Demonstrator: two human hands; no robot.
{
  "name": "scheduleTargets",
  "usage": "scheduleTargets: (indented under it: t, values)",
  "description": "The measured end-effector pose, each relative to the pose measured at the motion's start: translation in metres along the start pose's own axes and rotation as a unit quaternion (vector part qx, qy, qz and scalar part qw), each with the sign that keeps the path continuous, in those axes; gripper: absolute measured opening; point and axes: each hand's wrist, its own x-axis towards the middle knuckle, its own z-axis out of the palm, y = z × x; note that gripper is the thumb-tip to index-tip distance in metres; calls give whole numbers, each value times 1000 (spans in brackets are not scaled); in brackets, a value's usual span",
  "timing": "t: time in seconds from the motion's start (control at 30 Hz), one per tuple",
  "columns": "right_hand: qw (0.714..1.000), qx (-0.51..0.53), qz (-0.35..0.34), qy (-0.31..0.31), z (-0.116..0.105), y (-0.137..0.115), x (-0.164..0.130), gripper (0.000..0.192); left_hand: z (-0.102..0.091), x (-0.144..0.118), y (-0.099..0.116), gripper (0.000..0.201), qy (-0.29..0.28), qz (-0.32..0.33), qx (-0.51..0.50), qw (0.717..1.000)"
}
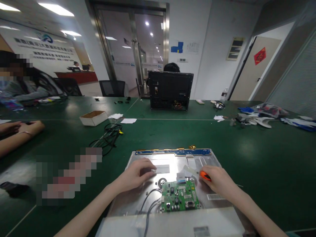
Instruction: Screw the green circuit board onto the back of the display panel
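Observation:
A silver metal display back panel (138,200) lies flat on the green table in front of me. A green circuit board (179,196) sits on its middle, with grey wires running off its left side. A blue strip board (176,152) runs along the panel's far edge. My left hand (138,173) rests palm down on the panel, left of the green board, holding nothing. My right hand (218,182) is closed around an orange-handled tool (204,175), its tip pointing toward the white ribbon connector (185,171) just above the board.
A black computer case (171,90) stands at the table's far side with a person behind it. A cardboard box (93,118) and a black cable bundle (108,136) lie at the left. Another person's arms (17,133) rest at the left edge. Tools and bags clutter the far right.

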Motion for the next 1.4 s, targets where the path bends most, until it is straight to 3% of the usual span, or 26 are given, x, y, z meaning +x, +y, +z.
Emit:
scheduleTargets:
  t: [0.27,0.6,0.93,1.3,1.4]
  values:
    - [999,6,-36,0,0,-3,14,12,-9,-2,0,18,-38,-20,-62,997]
    - [996,57,-68,-2,3,4,22,11,-8,-3,-3,13,-47,-14,-34,998]
    - [998,24,-56,-9,6,0,21,14,-20,-10,1,35,-154,17,-52,987]
    - [998,26,-63,2,-4,-12,30,12,-7,-6,6,24,-133,5,-4,991]
    - [995,13,-104,1,-9,-28,43,14,-2,-4,7,22,-121,8,-3,993]
